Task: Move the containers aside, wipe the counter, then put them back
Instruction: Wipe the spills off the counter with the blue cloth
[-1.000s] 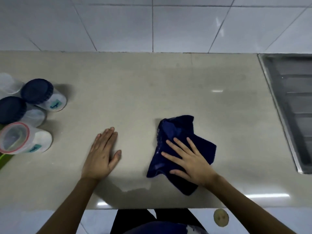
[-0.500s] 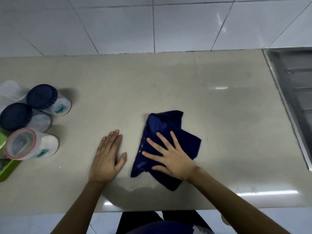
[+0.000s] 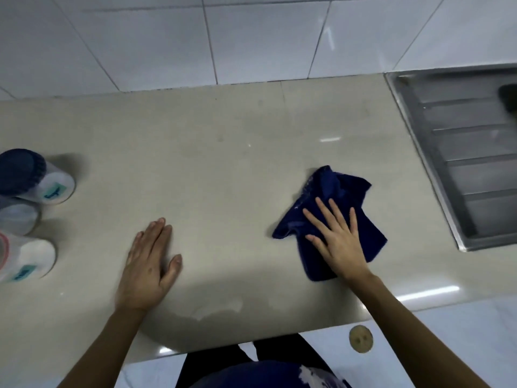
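Observation:
A dark blue cloth (image 3: pixel 335 189) lies crumpled on the beige counter (image 3: pixel 223 152), right of centre. My right hand (image 3: pixel 340 242) presses flat on it with fingers spread. My left hand (image 3: pixel 147 264) rests palm down on the bare counter, left of centre, holding nothing. Three clear containers stand grouped at the far left edge. One has a dark blue lid (image 3: pixel 56 186). A second (image 3: pixel 16 217) sits below it, partly cut off. The nearest (image 3: pixel 30 260) has a red-rimmed lid.
A steel sink drainboard (image 3: pixel 470 152) is set into the counter at the right, close to the cloth, with a dark object (image 3: pixel 509 99) at its far end. White wall tiles (image 3: pixel 251 37) back the counter. A damp patch (image 3: pixel 218 309) shows near the front edge.
My right hand has slid the cloth to the right, toward the drainboard, after a sweep to the left. My left hand has stayed flat in place.

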Action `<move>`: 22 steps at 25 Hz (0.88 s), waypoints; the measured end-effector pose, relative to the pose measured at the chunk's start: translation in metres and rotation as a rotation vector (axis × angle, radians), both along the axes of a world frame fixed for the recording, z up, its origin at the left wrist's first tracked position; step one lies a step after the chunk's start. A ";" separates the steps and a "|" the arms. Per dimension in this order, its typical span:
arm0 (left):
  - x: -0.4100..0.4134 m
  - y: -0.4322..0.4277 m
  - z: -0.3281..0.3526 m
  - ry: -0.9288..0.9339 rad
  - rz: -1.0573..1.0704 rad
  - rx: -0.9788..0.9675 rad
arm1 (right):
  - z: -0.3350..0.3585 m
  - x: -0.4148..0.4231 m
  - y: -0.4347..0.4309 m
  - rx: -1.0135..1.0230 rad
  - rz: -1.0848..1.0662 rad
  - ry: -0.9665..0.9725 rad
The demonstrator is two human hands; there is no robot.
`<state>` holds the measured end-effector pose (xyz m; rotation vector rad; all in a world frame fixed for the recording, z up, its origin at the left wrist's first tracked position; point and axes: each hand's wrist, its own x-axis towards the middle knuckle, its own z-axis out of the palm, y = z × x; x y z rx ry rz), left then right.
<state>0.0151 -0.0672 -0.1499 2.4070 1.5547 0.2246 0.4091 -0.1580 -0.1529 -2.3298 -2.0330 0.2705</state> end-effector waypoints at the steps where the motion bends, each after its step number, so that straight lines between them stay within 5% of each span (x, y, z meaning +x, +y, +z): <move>1: 0.001 0.000 -0.001 -0.005 -0.003 0.006 | 0.001 0.004 -0.012 0.003 -0.074 -0.005; 15: 0.001 -0.003 0.015 -0.004 -0.036 -0.030 | 0.031 -0.052 -0.048 -0.043 -0.363 0.112; 22: -0.104 -0.040 0.018 -0.191 0.204 0.070 | 0.047 -0.231 0.029 -0.009 0.208 0.220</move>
